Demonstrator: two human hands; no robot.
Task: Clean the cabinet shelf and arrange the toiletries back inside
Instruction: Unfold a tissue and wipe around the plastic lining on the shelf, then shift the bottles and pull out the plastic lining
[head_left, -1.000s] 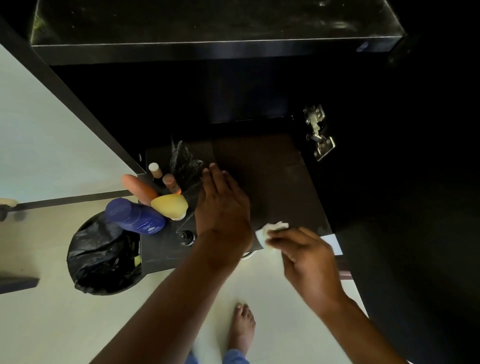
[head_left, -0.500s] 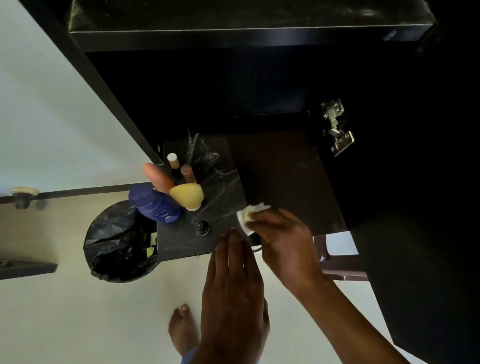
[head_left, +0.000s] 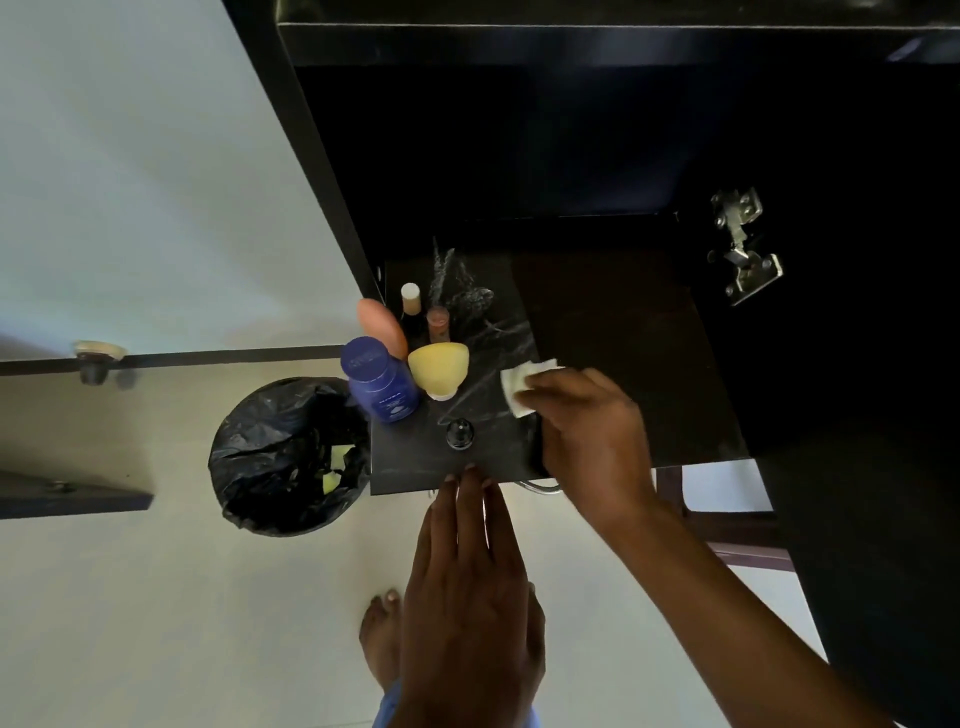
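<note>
One crumpled white tissue (head_left: 524, 384) on streaked shelf (head_left: 623, 364)

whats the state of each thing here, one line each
shelf: streaked, partly wiped
white wipe: pinched in right hand, on shelf
left hand: flat, fingertips at shelf edge
blue bottle: upright, capped
bin: lined, scraps inside
hinge: no door seen on it

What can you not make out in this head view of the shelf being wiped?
- Cabinet interior: too dark to tell its contents.
- Shelf beneath the right hand and white wipe: covered.
- Bin contents: shadowed by the black liner.
- Blue bottle label: small print unreadable.
- Small dark object: too small to identify.
</note>
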